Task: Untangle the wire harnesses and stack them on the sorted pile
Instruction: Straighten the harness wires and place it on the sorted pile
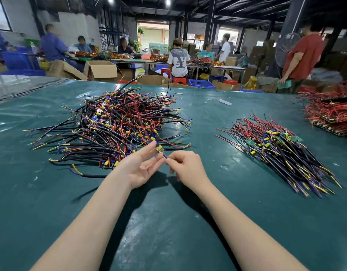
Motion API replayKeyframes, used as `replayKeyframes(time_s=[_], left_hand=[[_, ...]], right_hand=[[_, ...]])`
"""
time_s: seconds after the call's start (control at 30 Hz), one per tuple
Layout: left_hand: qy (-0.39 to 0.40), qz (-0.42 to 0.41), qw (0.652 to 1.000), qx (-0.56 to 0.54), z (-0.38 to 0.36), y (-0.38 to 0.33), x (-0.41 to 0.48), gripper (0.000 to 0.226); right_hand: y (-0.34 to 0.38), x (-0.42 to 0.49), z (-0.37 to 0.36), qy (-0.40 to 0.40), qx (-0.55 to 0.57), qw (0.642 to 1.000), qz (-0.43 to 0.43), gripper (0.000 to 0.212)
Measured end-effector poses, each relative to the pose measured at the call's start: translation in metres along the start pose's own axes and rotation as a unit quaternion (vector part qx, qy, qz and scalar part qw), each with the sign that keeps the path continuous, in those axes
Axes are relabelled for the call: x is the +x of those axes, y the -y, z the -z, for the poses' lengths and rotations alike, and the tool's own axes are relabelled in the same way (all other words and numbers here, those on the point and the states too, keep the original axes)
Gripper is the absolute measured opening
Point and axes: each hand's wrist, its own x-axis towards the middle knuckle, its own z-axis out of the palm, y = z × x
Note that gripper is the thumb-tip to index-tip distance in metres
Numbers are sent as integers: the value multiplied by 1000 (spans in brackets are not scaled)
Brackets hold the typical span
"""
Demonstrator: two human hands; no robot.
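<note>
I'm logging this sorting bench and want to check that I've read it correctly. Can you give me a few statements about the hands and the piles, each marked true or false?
1. The right hand pinches the wires of a harness. True.
2. The sorted pile lies left of the tangled pile. False: the sorted pile lies right of the tangled pile.
3. The left hand is turned palm up, with its fingers stretched toward the harness. True.
4. The harness already rests on the sorted pile. False: it is between the two hands, at the near edge of the tangled pile.
5. The table cover is red. False: it is green.
</note>
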Motion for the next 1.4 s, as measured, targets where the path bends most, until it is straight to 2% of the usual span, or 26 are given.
replayKeyframes(time_s=[0.1,0.17,0.27,0.33,0.43,0.57,0.63,0.73,0.83,0.93,1.03,1.17,1.27,1.4], left_hand=[[44,-33,998,22,-1,0,-2,12],[50,-93,990,92,0,-1,1,8],[30,-194,941,276,1,0,5,8],[45,-224,925,303,-1,3,5,9],[85,-238,932,262,-7,6,2,11],[21,-245,948,203,-12,10,1,11],[0,-233,959,162,-16,13,1,3],[-23,-250,961,114,-15,8,0,8],[-36,-271,956,103,-13,3,-2,9],[-47,-268,959,84,-15,4,-2,12],[-65,-281,956,50,-10,-3,0,19],[-77,-303,949,38,-2,-15,5,17],[-72,-289,954,29,-3,-14,8,15],[-81,-271,958,35,0,-14,11,10]], right_hand=[[2,0,4,8,122,992,-44,29],[5,1,5,33,191,978,-75,30],[7,1,7,64,258,955,-130,27],[8,1,8,68,310,935,-160,26],[12,2,6,73,377,903,-193,23],[16,2,0,85,398,886,-223,21],[15,3,1,93,411,876,-235,22],[17,2,0,132,438,857,-239,21],[21,1,-4,155,402,877,-215,23],[20,1,-5,136,377,901,-168,24],[20,-4,-8,169,385,896,-143,19],[18,-12,-8,245,347,896,-132,18],[16,-14,1,300,347,881,-118,11],[16,-14,6,348,354,861,-113,20]])
